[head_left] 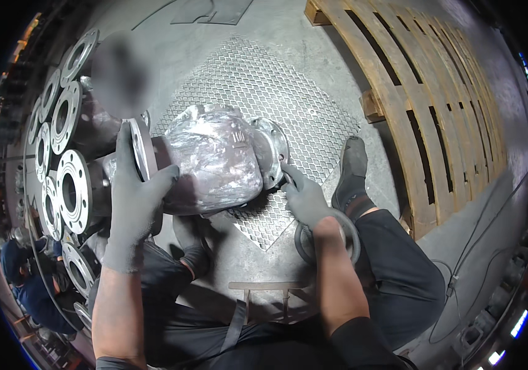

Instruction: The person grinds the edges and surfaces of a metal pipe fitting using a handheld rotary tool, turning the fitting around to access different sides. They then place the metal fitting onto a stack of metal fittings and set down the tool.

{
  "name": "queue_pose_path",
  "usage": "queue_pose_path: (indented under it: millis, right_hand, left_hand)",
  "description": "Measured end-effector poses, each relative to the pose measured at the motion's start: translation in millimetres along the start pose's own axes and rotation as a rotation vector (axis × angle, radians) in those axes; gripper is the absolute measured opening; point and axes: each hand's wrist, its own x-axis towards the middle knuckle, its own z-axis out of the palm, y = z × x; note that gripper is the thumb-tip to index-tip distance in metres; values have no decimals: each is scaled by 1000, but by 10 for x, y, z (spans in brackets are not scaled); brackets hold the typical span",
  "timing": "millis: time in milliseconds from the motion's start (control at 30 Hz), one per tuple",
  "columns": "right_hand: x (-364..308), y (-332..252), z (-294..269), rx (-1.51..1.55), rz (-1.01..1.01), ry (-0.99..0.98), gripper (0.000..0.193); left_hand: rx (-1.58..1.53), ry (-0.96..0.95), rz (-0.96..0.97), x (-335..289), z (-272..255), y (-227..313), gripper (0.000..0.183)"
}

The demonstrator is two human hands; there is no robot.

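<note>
A large metal valve body (pixel 214 160), wrapped in clear plastic film, lies on its side on a diamond-pattern metal mesh sheet (pixel 288 92). My left hand (pixel 134 197), in a grey glove, grips the rim of the valve's left flange (pixel 142 148). My right hand (pixel 304 197), also gloved, reaches to the lower edge of the right flange (pixel 273 148), fingers curled there; whether it holds anything is unclear. A grey ring (pixel 328 237) hangs around my right forearm. My legs in dark trousers and a dark shoe (pixel 351 176) are beside the valve.
Several similar flanged valves (pixel 69 191) stand packed at the left. A wooden pallet (pixel 424 105) lies at the upper right on the concrete floor. A person in blue (pixel 26 283) crouches at the lower left. A cable (pixel 461 271) runs across the floor on the right.
</note>
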Motion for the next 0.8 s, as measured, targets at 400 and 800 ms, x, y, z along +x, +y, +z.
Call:
queue_pose_path:
  millis: [400,800]
  right_hand:
    - [-81,-21,244,19,21,-8,54]
    - [108,-93,174,108,166,-41,56]
  left_hand:
    - [-94,-58,-75,251,-98,29,101]
    - [-243,-110,-184,639,-57,124,96]
